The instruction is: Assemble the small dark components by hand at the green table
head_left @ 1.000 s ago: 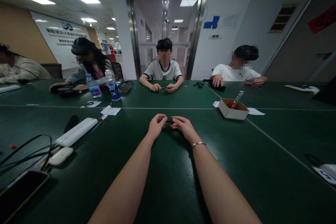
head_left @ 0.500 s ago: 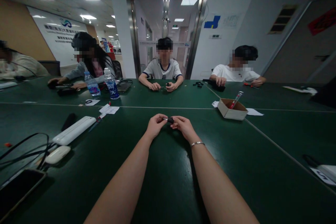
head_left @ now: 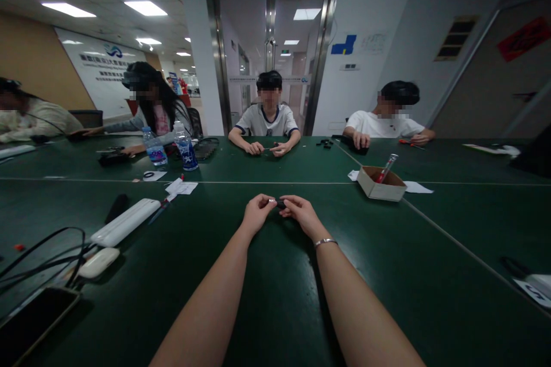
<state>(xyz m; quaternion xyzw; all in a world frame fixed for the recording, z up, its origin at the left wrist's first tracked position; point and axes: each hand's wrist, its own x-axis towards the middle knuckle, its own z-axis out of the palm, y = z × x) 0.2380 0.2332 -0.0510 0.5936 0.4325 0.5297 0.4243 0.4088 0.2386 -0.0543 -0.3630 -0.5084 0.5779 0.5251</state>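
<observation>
Just above the green table (head_left: 284, 287), both my hands meet at a small black piece with a shiny silver end (head_left: 280, 205); its exact kind is too small to make out. The silver end is pinched between the thumb and fingertips of my left hand (head_left: 257, 213). From the other side, my right hand (head_left: 303, 215), with a silver bracelet on its wrist, grips the black part. My fingers cover much of the piece.
A small open box (head_left: 381, 190) holding a red-and-clear tube stands ahead on the right. To the left lie a white power strip (head_left: 125, 222), a white case (head_left: 99, 264), cables and a phone (head_left: 37, 321). Two bottles (head_left: 186, 149) stand farther off. Several people sit opposite.
My view has tilted up slightly, so the table scene sits lower. Both hands still hold the small piece, with less of its black part showing. A person at the left has stretched an arm sideways.
</observation>
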